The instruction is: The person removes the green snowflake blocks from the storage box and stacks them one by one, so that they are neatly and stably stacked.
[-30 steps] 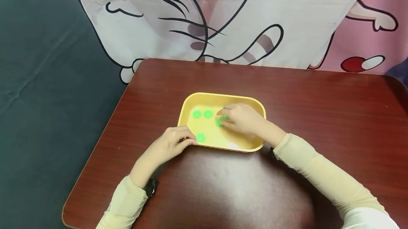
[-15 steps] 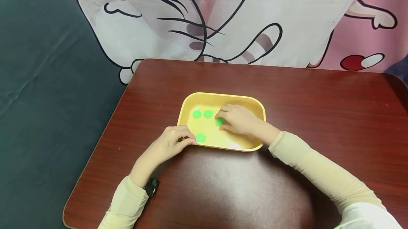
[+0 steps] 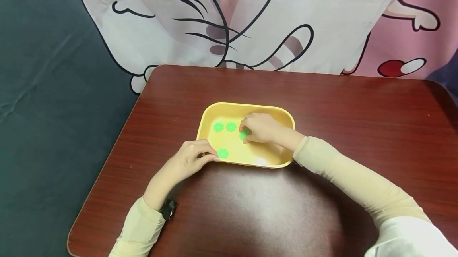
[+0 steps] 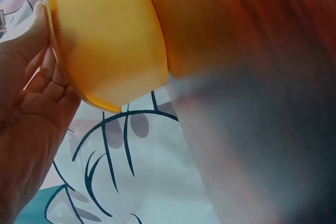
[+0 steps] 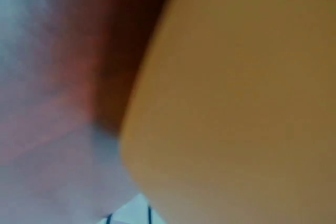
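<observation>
A green disc (image 3: 245, 134) is pinched by the right hand (image 3: 261, 128), centrally in the yellow tray (image 3: 247, 154), gripped at eight o'clock by the left hand (image 3: 189, 159). Disc handling is judged underway; a steady pinch is next required.

Head view: from above me, facing forward and down over the table (image 3: 279, 209), far enough back to take in my left hand (image 3: 193, 157), my right hand (image 3: 262, 126), the whole tray (image 3: 247, 151) and the cartoon cloth (image 3: 272, 10) behind.
Left wrist view: close at my left hand, facing the tray's side, the cloth low in frame.
Right wrist view: nearest; a blurred yellow surface (image 5: 236, 103) fills most of it.
Tray and left hand: shared by head and left wrist.
</observation>
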`<control>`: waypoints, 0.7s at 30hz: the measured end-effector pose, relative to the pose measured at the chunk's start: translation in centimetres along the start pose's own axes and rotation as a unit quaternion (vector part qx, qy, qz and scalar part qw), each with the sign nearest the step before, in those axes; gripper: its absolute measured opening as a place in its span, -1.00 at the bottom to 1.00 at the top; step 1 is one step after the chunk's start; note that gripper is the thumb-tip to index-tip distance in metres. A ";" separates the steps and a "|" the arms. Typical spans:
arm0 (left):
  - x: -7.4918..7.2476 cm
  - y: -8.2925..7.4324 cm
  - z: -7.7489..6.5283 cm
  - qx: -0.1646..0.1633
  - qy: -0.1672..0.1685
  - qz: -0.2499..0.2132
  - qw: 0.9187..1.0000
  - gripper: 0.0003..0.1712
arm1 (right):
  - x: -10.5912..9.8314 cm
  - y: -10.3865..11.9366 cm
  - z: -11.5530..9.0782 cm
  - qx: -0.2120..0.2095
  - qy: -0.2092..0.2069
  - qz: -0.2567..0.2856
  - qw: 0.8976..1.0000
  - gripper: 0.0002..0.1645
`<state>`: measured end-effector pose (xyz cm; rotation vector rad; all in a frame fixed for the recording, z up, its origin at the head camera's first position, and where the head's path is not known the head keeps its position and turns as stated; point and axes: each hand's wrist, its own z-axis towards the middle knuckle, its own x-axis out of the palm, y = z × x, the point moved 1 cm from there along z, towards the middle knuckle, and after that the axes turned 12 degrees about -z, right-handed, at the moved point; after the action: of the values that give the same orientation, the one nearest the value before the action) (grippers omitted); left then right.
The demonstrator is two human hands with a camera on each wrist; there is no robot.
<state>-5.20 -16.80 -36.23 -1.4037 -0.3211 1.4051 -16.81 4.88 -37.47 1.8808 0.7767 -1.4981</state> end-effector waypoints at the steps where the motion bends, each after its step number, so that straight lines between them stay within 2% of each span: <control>1: 0.0 0.0 0.0 0.003 0.000 0.000 1.000 -0.95 | -0.2 0.1 0.1 0.003 0.013 -0.002 1.000 -0.60; 6: 0.0 -0.1 0.0 0.018 0.004 0.005 1.000 -0.94 | -0.8 0.4 0.4 0.002 0.048 -0.005 0.999 -0.58; 13: -0.3 -0.6 -0.1 0.036 0.033 0.050 0.998 -0.94 | -0.7 0.6 0.5 -0.017 0.044 -0.004 0.999 -0.60; 16: -0.3 -1.0 -0.2 0.037 0.042 0.072 0.996 -0.92 | -0.6 0.7 0.3 -0.038 0.024 -0.018 0.999 -0.62; 21: -0.1 -1.1 -0.3 0.052 0.032 0.079 0.995 -0.89 | -0.4 0.8 0.1 -0.097 -0.060 -0.068 0.991 -0.65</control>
<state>-4.44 -16.59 -35.41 -1.4098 -0.0945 1.4798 -16.36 4.23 -37.00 1.6082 0.9727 -1.5410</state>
